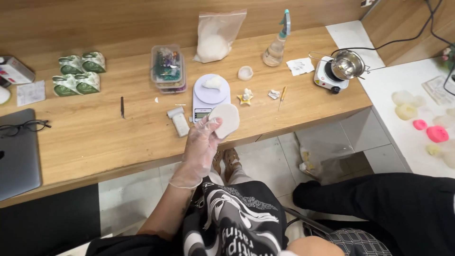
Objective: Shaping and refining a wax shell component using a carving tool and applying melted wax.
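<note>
My left hand [199, 147], in a clear thin glove, is raised over the front edge of the wooden table [95, 137]. Its fingers pinch a flat round white disc [227, 118] by the left rim. Just behind the disc stands a white kitchen scale [204, 102] with a small white lump [213, 83] on its round plate. A small white rectangular gadget [179, 121] lies left of the hand. My right hand is out of view.
On the table: a clear bag of white flakes [215, 38], a spray bottle [277, 47], stacked clear boxes [168, 68], a small white cup [245, 72], a star-shaped figure [245, 97], a hot plate with a metal pot [339, 68], green packets [78, 73], a laptop [16, 151]. Pink moulds [436, 133] lie on the right-hand counter.
</note>
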